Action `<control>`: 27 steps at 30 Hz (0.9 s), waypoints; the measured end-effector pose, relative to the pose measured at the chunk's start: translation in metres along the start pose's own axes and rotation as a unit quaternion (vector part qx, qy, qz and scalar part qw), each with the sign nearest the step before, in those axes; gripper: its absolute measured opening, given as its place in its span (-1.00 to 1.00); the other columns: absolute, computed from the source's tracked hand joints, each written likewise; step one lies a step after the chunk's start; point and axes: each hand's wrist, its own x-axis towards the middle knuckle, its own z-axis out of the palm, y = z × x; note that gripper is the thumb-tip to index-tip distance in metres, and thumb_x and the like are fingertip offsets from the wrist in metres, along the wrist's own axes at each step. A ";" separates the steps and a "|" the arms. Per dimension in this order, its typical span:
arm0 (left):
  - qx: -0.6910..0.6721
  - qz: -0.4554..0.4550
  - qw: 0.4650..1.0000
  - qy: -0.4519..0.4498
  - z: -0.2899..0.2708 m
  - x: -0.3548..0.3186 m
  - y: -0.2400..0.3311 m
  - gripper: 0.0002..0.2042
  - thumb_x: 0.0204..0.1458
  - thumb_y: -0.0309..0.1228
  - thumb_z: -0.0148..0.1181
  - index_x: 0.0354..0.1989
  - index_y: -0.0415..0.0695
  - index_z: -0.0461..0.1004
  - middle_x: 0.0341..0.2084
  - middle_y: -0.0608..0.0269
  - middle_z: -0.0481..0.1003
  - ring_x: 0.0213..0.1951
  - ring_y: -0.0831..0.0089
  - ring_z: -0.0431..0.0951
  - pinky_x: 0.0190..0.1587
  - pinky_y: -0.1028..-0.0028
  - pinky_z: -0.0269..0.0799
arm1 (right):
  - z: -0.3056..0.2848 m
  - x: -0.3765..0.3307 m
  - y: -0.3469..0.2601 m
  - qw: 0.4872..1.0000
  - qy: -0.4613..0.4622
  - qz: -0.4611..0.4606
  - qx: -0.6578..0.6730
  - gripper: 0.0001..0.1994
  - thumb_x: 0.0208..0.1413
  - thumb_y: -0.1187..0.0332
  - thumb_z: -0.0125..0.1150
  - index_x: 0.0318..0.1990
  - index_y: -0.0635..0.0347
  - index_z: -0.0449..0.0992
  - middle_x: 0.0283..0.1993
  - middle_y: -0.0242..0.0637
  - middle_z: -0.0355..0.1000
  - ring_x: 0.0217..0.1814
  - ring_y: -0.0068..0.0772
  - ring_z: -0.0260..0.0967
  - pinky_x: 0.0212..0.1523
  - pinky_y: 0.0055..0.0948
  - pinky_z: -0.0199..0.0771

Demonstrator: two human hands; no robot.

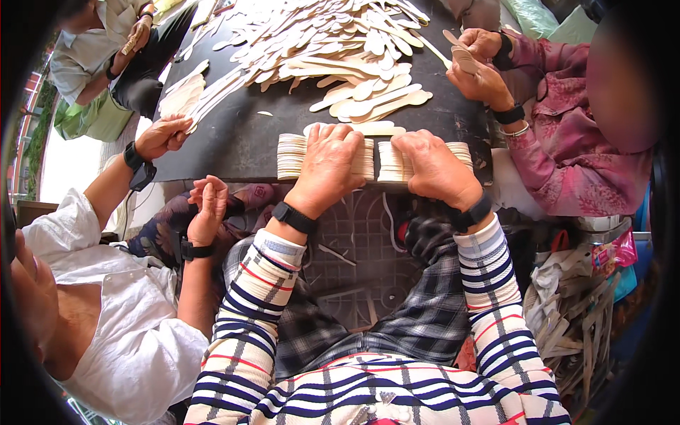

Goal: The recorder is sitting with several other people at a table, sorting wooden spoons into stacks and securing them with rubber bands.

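Note:
Two neat stacks of flat wooden spoons stand side by side at the near edge of the dark table, with a narrow gap between them. My left hand (327,161) grips the left stack (290,157), its fingers bent over the top toward the far side. Over the right stack (462,151) my right hand (438,168) is closed in the same way, thumb side toward the gap. Both palms hide the middle of their stacks. Just beyond my left fingers lies a loose wooden spoon (382,129) crosswise.
A big heap of loose wooden spoons (319,49) covers the far part of the table (234,152). At left, a person in white has one hand (164,136) at a fanned bunch. At right, a person in pink holds several spoons (464,58). Another person sits far left.

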 end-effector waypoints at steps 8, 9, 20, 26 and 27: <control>-0.025 -0.005 1.000 0.008 0.008 0.002 -0.008 -0.38 -0.51 -0.44 0.47 -0.10 -0.15 0.43 -0.08 0.12 0.42 0.03 0.08 0.33 0.15 0.20 0.16 | 0.015 0.004 0.003 1.000 0.002 0.010 -0.018 -0.63 -0.24 0.63 0.10 -0.15 0.31 0.40 -0.12 -0.06 0.41 -0.05 0.03 0.32 0.02 -0.13 0.33; -0.035 -0.007 0.999 0.004 0.006 0.002 -0.007 -0.37 -0.51 -0.44 0.47 -0.08 -0.15 0.43 -0.07 0.12 0.42 0.04 0.07 0.32 0.15 0.20 0.15 | 0.018 0.004 0.005 0.999 0.021 -0.001 -0.026 -0.69 -0.19 0.58 0.11 -0.18 0.28 0.40 -0.13 -0.11 0.40 -0.06 -0.01 0.31 0.00 -0.11 0.31; -0.047 0.004 0.998 0.040 0.007 0.000 -0.010 -0.48 -0.43 -0.41 0.41 -0.15 -0.14 0.46 -0.17 0.16 0.45 -0.03 0.15 0.38 0.09 0.25 0.15 | 0.020 0.011 0.000 1.000 0.030 -0.001 0.008 -0.63 -0.33 0.49 0.23 -0.23 0.28 0.39 -0.15 -0.13 0.36 -0.01 0.00 0.26 0.05 -0.13 0.30; -0.065 -0.009 0.998 0.023 0.009 0.000 -0.011 -0.49 -0.42 -0.44 0.38 -0.13 -0.11 0.45 -0.12 0.16 0.44 -0.01 0.13 0.35 0.11 0.23 0.14 | 0.021 0.013 -0.002 0.999 0.032 0.002 0.005 -0.64 -0.33 0.50 0.22 -0.24 0.28 0.39 -0.16 -0.12 0.36 -0.01 0.01 0.26 0.05 -0.12 0.31; -0.065 -0.009 0.998 0.026 0.009 0.001 -0.010 -0.50 -0.41 -0.45 0.37 -0.14 -0.11 0.46 -0.12 0.16 0.44 -0.02 0.13 0.35 0.11 0.22 0.14 | 0.022 0.013 -0.001 0.999 0.039 -0.001 0.005 -0.64 -0.33 0.50 0.22 -0.24 0.28 0.40 -0.15 -0.12 0.36 -0.01 0.02 0.26 0.05 -0.12 0.31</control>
